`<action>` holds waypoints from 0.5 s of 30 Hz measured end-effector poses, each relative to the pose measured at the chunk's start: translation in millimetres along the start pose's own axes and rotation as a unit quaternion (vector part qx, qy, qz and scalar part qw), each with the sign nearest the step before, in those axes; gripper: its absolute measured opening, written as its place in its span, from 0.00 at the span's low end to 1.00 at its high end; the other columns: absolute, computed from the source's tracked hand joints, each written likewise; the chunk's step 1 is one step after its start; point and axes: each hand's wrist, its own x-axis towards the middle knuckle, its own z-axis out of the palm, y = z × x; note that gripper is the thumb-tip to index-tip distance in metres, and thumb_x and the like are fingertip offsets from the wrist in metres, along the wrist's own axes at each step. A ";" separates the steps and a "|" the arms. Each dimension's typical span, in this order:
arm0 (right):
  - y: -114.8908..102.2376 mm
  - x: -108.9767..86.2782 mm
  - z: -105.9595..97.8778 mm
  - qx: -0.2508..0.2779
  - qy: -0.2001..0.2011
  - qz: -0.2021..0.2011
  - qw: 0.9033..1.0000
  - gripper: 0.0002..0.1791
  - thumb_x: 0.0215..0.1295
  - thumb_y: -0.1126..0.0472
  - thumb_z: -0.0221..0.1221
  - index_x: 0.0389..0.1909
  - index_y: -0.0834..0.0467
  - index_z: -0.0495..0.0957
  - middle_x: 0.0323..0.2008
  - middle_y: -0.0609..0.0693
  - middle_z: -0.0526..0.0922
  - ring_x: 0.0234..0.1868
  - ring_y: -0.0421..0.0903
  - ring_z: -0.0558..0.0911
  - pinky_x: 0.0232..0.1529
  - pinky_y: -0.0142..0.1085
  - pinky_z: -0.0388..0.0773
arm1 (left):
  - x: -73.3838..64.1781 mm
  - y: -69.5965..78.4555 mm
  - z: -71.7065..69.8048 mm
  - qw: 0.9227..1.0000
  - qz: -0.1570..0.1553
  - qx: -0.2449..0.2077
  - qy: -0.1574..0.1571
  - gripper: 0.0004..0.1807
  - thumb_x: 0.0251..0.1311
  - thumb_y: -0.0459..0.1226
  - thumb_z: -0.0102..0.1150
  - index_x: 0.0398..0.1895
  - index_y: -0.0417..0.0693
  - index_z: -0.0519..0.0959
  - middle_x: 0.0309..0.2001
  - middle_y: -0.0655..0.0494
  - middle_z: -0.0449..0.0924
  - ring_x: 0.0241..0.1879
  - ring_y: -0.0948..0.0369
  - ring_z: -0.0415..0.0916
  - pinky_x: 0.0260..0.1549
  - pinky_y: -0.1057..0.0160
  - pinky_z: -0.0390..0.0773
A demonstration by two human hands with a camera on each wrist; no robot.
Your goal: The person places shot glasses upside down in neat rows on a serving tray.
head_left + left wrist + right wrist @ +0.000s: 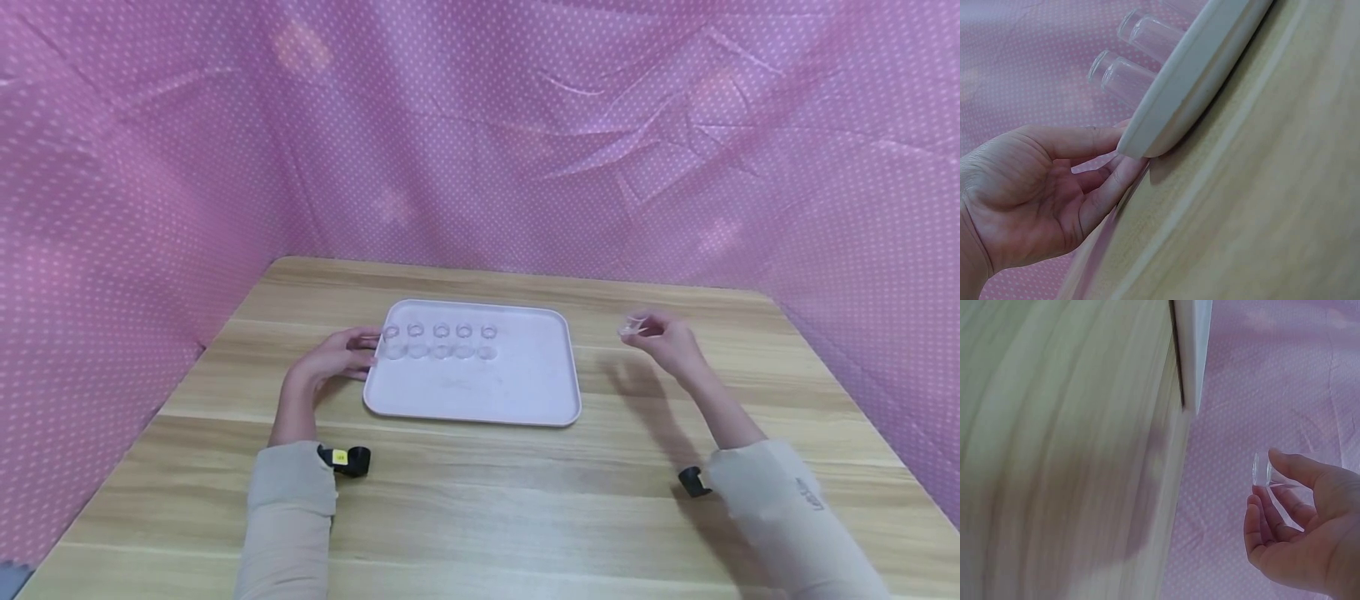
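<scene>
A white rectangular tray (525, 367) lies on the table, bearing several small clear glasses (442, 340) lined up in its left and middle part. My left hand (339, 357) is at the tray's left edge, and in the left wrist view the fingers (1094, 140) pinch its rim. Two upright glasses (1132, 81) show there just past the rim. Off the tray's right side, my right hand (671, 343) holds another small clear glass (632, 326) above the table. In the right wrist view, thumb and fingertips pinch this glass (1262, 470) near its rim.
The wood-grain table (480, 508) extends around the tray on all sides. Pink dotted cloth (480, 142) hangs behind the table and along both its sides. A black wrist camera (352, 461) sits at the left cuff, another (693, 482) at the right.
</scene>
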 end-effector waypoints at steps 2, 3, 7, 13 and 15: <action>-3.0 0.5 4.3 0.004 0.002 -0.010 1.000 0.24 0.55 0.63 0.63 0.51 0.69 0.72 0.38 0.62 0.78 0.35 0.41 0.76 0.34 0.25 0.75 | 0.5 -0.1 -0.1 1.000 -0.001 0.000 0.003 0.32 0.58 0.26 0.52 0.67 0.36 0.55 0.61 0.36 0.59 0.52 0.47 0.67 0.44 0.58 0.77; -4.3 0.6 6.2 0.005 0.002 -0.013 1.000 0.24 0.55 0.63 0.64 0.51 0.69 0.72 0.37 0.62 0.78 0.35 0.41 0.76 0.34 0.25 0.75 | 0.7 -0.1 -0.1 1.000 -0.002 0.000 0.004 0.32 0.58 0.26 0.52 0.67 0.36 0.55 0.61 0.36 0.59 0.52 0.47 0.67 0.44 0.58 0.77; -10.7 0.7 13.9 0.007 -0.003 -0.020 1.000 0.23 0.54 0.64 0.64 0.49 0.70 0.73 0.37 0.64 0.79 0.35 0.43 0.77 0.34 0.25 0.76 | 1.1 -1.6 -0.3 1.000 0.000 0.003 0.004 0.33 0.58 0.26 0.53 0.67 0.36 0.55 0.61 0.36 0.59 0.52 0.47 0.67 0.44 0.58 0.77; -17.9 2.5 25.8 0.009 -0.011 -0.013 1.000 0.19 0.54 0.63 0.65 0.44 0.70 0.74 0.37 0.62 0.79 0.39 0.51 0.77 0.36 0.29 0.76 | 0.6 -1.1 -0.4 1.000 -0.001 0.002 0.003 0.33 0.58 0.26 0.53 0.67 0.36 0.55 0.61 0.36 0.59 0.53 0.46 0.66 0.45 0.58 0.77; -19.7 2.9 29.6 0.010 -0.012 -0.011 1.000 0.19 0.53 0.63 0.65 0.43 0.69 0.75 0.37 0.62 0.79 0.40 0.52 0.77 0.36 0.30 0.76 | 0.4 -0.9 -0.1 1.000 -0.002 0.002 0.001 0.33 0.58 0.26 0.53 0.67 0.36 0.55 0.61 0.36 0.59 0.53 0.46 0.66 0.45 0.58 0.76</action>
